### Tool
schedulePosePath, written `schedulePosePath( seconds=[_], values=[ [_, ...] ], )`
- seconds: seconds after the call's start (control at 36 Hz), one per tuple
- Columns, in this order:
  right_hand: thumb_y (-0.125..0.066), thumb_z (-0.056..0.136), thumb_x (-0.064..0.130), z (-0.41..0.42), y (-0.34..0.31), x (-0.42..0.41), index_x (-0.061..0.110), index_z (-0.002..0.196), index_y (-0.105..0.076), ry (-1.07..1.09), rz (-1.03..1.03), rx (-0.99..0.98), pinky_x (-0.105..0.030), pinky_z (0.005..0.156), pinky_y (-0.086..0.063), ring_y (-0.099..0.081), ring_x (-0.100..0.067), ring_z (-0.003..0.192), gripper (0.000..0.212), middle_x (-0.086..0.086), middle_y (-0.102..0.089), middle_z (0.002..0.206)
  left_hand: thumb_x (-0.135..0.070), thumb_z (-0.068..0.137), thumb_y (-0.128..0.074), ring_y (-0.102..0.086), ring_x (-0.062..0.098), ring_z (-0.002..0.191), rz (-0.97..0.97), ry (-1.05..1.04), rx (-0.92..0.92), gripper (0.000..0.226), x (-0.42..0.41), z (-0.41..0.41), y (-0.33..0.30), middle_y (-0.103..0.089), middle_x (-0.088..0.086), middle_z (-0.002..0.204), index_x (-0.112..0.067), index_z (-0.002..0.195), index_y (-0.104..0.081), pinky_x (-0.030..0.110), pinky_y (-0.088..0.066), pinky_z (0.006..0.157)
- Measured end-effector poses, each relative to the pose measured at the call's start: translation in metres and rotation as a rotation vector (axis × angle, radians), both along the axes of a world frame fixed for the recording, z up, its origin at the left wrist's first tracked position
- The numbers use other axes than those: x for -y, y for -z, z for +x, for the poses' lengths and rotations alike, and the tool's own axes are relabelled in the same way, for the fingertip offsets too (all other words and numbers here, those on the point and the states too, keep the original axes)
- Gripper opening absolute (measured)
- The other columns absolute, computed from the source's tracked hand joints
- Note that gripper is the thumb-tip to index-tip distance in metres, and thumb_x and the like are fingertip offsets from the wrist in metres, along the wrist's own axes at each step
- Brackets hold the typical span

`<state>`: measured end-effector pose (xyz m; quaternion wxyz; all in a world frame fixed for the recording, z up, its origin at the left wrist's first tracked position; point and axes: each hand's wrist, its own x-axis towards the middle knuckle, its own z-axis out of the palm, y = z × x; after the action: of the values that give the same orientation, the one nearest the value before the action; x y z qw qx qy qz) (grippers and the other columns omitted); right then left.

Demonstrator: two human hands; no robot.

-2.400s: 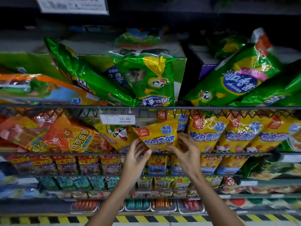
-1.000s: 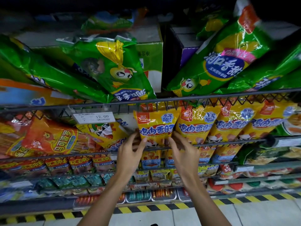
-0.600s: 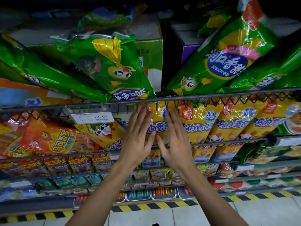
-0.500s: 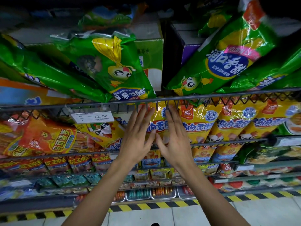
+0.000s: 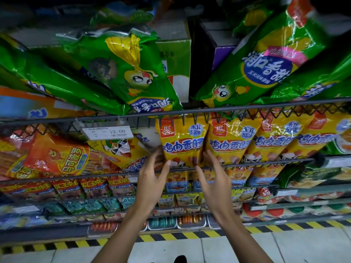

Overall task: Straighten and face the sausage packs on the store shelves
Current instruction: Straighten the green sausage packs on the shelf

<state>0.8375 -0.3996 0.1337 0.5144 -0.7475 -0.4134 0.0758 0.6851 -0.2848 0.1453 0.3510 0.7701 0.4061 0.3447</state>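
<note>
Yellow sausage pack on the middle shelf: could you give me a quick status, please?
Left hand and right hand open, flanking the yellow sausage pack. Pack upright, facing front. Nothing in the way.

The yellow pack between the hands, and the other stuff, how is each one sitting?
Yellow pack: upright, facing front.
Left hand: fingers spread, at the pack's left edge.
Right hand: fingers spread, at its right edge.
Green packs: leaning, tilted.
Orange pack: lying slanted.
Price tag: hanging from the shelf rail.

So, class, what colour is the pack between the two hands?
Mainly yellow pack, seen in the head view.
</note>
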Motion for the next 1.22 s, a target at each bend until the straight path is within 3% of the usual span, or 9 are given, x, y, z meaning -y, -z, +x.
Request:
schedulePosePath(
  seconds=[0.14, 0.33, 0.53, 0.69, 0.81, 0.89, 0.97, 1.08, 1.22],
  values=[
    [-0.070, 0.096, 0.040, 0.008, -0.002, -0.014, 0.015, 0.131, -0.068, 0.069, -0.039, 0.132, -0.025, 0.077, -0.060, -0.072, -0.008, 0.090, 0.043, 0.004, -0.076, 0.113, -0.040, 0.099, -0.060, -0.060, -0.019, 0.092, -0.025, 0.007, -0.046, 0.026, -0.006, 0.008, 0.001, -0.066, -0.028, 0.102, -0.026, 0.119, -0.070, 0.015, -0.054, 0.092],
    [-0.072, 0.094, 0.027, 0.019, -0.006, -0.018, 0.011, 0.114, -0.078, 0.142, 0.071, 0.174, -0.025, 0.053, -0.057, -0.063, -0.003, 0.055, 0.026, 0.003, -0.079, 0.084, -0.032, 0.097, -0.067, -0.064, -0.015, 0.086, 0.042, -0.023, -0.024, 0.023, -0.005, 0.012, 0.002, -0.072, -0.016, 0.098, -0.018, 0.114, -0.075, 0.002, -0.048, 0.083],
    [-0.072, 0.095, 0.015, 0.019, 0.006, -0.006, 0.013, 0.124, -0.073, 0.059, 0.090, 0.149, -0.038, 0.086, -0.062, -0.072, -0.009, 0.102, 0.030, 0.002, -0.076, 0.115, -0.050, 0.098, -0.058, -0.067, 0.003, 0.105, 0.030, -0.027, -0.059, 0.040, -0.007, 0.007, 0.008, -0.071, -0.012, 0.117, -0.025, 0.129, -0.066, 0.036, -0.058, 0.093],
    [-0.067, 0.097, 0.010, 0.002, 0.004, -0.002, 0.012, 0.151, -0.047, -0.091, 0.114, 0.140, -0.025, 0.119, -0.035, -0.038, -0.007, 0.147, 0.057, 0.005, -0.046, 0.156, -0.023, 0.105, -0.058, -0.031, 0.012, 0.151, 0.198, 0.048, -0.004, 0.064, 0.023, 0.005, 0.007, -0.024, -0.013, 0.166, -0.029, 0.161, -0.027, 0.025, -0.034, 0.118],
    [-0.068, 0.097, 0.015, -0.007, 0.009, -0.002, 0.020, 0.160, -0.028, -0.163, 0.055, 0.128, -0.015, 0.119, -0.026, -0.023, -0.006, 0.153, 0.075, 0.011, -0.023, 0.168, -0.011, 0.105, -0.055, -0.012, 0.002, 0.155, 0.223, 0.151, -0.054, 0.063, 0.029, 0.007, 0.002, -0.010, -0.005, 0.171, -0.025, 0.161, -0.028, 0.005, -0.019, 0.115],
    [-0.068, 0.098, 0.017, -0.010, 0.011, -0.002, 0.023, 0.161, -0.026, -0.170, 0.046, 0.093, -0.029, 0.117, -0.032, -0.020, -0.005, 0.154, 0.076, 0.014, -0.019, 0.169, -0.010, 0.106, -0.052, -0.012, -0.012, 0.150, 0.203, 0.174, -0.077, 0.062, 0.029, 0.002, -0.004, -0.010, -0.006, 0.171, -0.024, 0.161, -0.027, -0.002, -0.024, 0.107],
    [-0.069, 0.096, 0.008, -0.016, 0.014, -0.001, 0.014, 0.155, -0.040, -0.113, 0.148, 0.093, -0.030, 0.121, -0.031, -0.027, -0.014, 0.153, 0.066, 0.003, -0.030, 0.165, -0.013, 0.107, -0.052, -0.016, -0.004, 0.152, 0.227, 0.183, -0.125, 0.061, 0.028, -0.010, -0.007, -0.010, -0.012, 0.171, -0.028, 0.161, -0.028, 0.007, -0.036, 0.107],
    [-0.066, 0.094, 0.006, -0.039, 0.017, -0.003, 0.003, 0.141, -0.054, -0.088, 0.300, 0.161, -0.036, 0.119, -0.036, -0.043, -0.020, 0.144, 0.049, -0.007, -0.050, 0.150, -0.012, 0.105, -0.056, -0.022, 0.009, 0.154, 0.212, 0.035, -0.086, 0.057, 0.028, -0.044, -0.002, -0.021, -0.011, 0.168, -0.025, 0.157, -0.037, 0.015, -0.026, 0.118],
    [-0.065, 0.100, 0.019, -0.074, 0.008, -0.024, 0.021, 0.151, -0.046, -0.386, 0.100, 0.145, -0.021, 0.118, -0.032, -0.037, -0.003, 0.145, 0.054, 0.018, -0.042, 0.155, -0.019, 0.104, -0.056, -0.018, -0.001, 0.152, 0.136, -0.176, -0.055, 0.058, 0.010, -0.100, 0.009, -0.017, -0.021, 0.165, -0.036, 0.155, -0.034, 0.007, -0.022, 0.113]
  ],
)
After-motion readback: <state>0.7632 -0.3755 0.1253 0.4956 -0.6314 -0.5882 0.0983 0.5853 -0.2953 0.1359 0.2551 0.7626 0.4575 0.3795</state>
